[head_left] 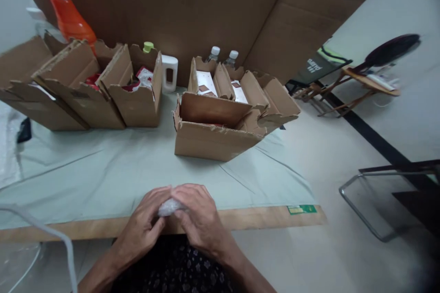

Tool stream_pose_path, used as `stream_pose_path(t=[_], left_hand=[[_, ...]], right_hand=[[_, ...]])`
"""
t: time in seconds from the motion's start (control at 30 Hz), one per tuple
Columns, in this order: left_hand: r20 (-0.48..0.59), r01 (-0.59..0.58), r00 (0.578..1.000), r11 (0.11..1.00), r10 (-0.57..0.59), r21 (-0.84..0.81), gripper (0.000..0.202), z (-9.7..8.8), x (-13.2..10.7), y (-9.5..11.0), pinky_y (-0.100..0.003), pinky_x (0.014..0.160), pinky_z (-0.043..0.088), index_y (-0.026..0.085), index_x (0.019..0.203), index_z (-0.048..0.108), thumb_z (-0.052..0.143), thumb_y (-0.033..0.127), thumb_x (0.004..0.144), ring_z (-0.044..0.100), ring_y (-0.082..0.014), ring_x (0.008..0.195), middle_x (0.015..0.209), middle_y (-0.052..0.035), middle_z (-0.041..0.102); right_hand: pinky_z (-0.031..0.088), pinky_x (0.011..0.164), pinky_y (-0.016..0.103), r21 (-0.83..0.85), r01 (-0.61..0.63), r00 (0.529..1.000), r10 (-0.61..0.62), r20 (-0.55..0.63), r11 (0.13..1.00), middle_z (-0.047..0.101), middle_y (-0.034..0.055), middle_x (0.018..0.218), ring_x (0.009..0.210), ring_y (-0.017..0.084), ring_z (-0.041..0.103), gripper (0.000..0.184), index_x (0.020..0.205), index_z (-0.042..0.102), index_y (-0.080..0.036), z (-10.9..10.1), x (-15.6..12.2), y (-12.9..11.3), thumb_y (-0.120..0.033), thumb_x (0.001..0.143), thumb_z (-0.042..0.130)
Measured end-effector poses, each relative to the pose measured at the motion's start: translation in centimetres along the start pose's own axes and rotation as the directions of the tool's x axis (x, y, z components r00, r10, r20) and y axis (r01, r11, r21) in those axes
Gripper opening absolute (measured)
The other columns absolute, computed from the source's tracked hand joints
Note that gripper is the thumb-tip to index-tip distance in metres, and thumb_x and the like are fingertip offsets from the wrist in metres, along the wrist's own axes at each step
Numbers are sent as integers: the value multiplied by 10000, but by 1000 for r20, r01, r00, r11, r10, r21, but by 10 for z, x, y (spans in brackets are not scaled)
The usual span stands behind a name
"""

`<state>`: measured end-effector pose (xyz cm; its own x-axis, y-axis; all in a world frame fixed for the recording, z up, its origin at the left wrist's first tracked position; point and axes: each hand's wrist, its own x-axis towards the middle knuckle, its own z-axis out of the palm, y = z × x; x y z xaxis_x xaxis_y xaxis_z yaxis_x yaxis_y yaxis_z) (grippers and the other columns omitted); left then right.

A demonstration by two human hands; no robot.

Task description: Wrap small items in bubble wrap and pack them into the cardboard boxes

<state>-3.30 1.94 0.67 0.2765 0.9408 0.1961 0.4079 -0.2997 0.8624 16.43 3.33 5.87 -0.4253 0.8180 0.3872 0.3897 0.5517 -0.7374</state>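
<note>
We had both hands at the near edge of the table (261,216). Our left hand (146,220) and right hand (198,214) were closed together around a small clear packet (168,207), pinching it from both sides. It sat right at the table's edge, above our lap (178,265), so we judged that a slack pinch could drop it off the table. The film looked slippery, and our fingers hid most of it.

Ahead, the front box (209,141) stood open, flaps up, with white cards (205,83) in its far part; we could not tell what lay in its near part. The left boxes (135,103) held red and white packs (143,78). An orange bottle (68,16), a white jug (169,73) and two capped bottles (215,52) stood behind the boxes.
</note>
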Motion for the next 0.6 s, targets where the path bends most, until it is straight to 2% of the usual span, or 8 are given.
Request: stream_pose_path(t=[0.13,0.23,0.3,0.4,0.5,0.53,0.6], left_hand=[[-40,9,999,996,-5,85,330,7,8,-15,-427,977,597,215,1172,709,549,229,883,727,-270,1091,1178,-110,769],[-9,35,999,998,-35,51,331,7,10,-15,-388,941,612,220,1202,693,523,258,921,733,-251,1081,1203,-109,758],[14,32,999,999,-32,36,344,6,13,-10,-372,939,610,229,1236,674,513,253,933,727,-242,1103,1240,-103,745],[18,-36,999,998,35,58,359,7,21,-1,-357,933,606,247,1226,671,511,202,908,722,-238,1110,1218,-85,752],[51,-121,992,989,117,82,357,11,31,10,-311,851,616,256,1146,690,516,146,855,745,-217,982,1069,-58,780],[77,-137,988,987,131,77,344,12,35,13,-294,801,616,252,1109,694,513,133,841,747,-208,914,1005,-50,781],[141,-145,981,988,137,53,280,14,41,21,-266,700,604,239,989,693,500,117,827,727,-185,774,866,-31,758]], right_hand=[[460,1075,488,-249,-12,990,47,134,968,626,116,1412,1307,273,539,437,1457,469,-207,5,-4,11,-317,1035,497],[430,1092,541,-329,29,989,20,143,944,490,202,1533,1389,325,460,622,1514,382,-154,2,-7,12,-456,996,548],[402,1112,563,-342,82,985,-25,168,936,448,229,1557,1425,345,416,714,1521,360,-132,-4,-7,9,-530,967,571],[381,1139,532,-319,92,970,-13,242,943,497,200,1527,1416,319,429,688,1519,361,-142,-16,-4,7,-501,973,577],[405,1119,473,-257,-7,970,69,235,967,548,187,1471,1339,293,495,704,1512,363,-135,-32,0,7,-462,947,626],[425,1091,452,-235,-35,966,94,241,971,593,167,1415,1281,281,535,671,1489,399,-151,-37,1,8,-446,938,643],[462,1003,405,-217,-58,951,120,285,974,696,97,1219,1104,238,611,449,1372,531,-205,-47,5,9,-352,958,624]])
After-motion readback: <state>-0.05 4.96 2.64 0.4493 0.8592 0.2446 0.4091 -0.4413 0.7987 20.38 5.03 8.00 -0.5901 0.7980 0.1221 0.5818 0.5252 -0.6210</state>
